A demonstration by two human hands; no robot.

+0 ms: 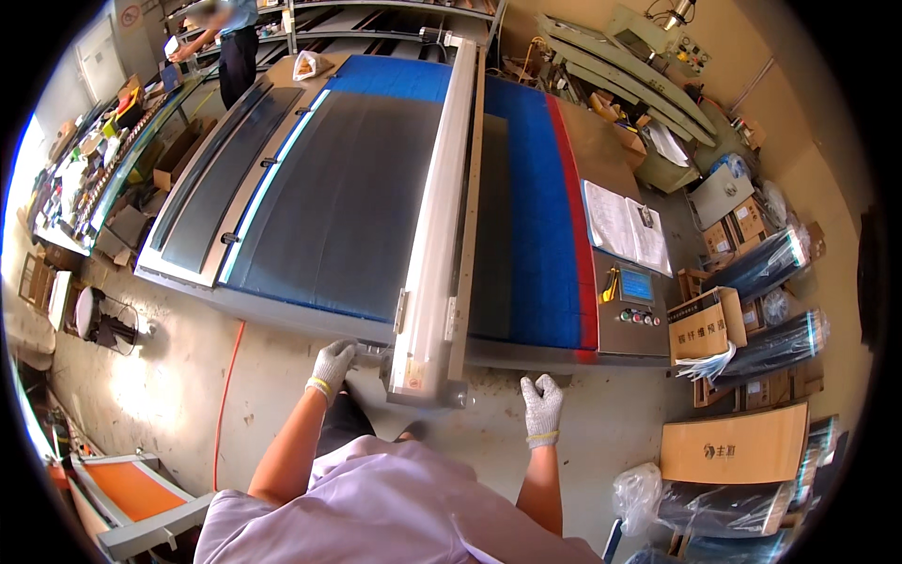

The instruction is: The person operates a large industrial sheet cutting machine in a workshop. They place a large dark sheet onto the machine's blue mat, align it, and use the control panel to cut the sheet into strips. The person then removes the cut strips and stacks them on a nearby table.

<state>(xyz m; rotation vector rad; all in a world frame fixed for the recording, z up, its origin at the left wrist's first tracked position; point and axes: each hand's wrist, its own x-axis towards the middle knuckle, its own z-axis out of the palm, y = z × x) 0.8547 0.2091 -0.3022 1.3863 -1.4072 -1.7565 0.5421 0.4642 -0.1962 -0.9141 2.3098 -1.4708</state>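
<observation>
My left hand [332,368], in a grey knit glove, is at the front edge of a large flat-bed machine. Its fingers are curled at a short grey bar [372,358] beside the near end of a long pale beam [437,207]; the grip is partly hidden. The beam spans the bed from front to back. Dark sheet material [338,197] lies flat left of it on the blue bed surface [537,216]. My right hand [542,411], also gloved, hovers before the front edge, right of the beam. Its thumb stands slightly apart from bent fingers, with nothing visible between them.
Right of the bed are a control panel [631,320] and an open paper binder [628,226]. Cartons [707,327] and plastic-wrapped dark rolls [766,348] crowd the right side. A red hose [228,395] crosses the floor at left. Another person [235,47] stands at the far left.
</observation>
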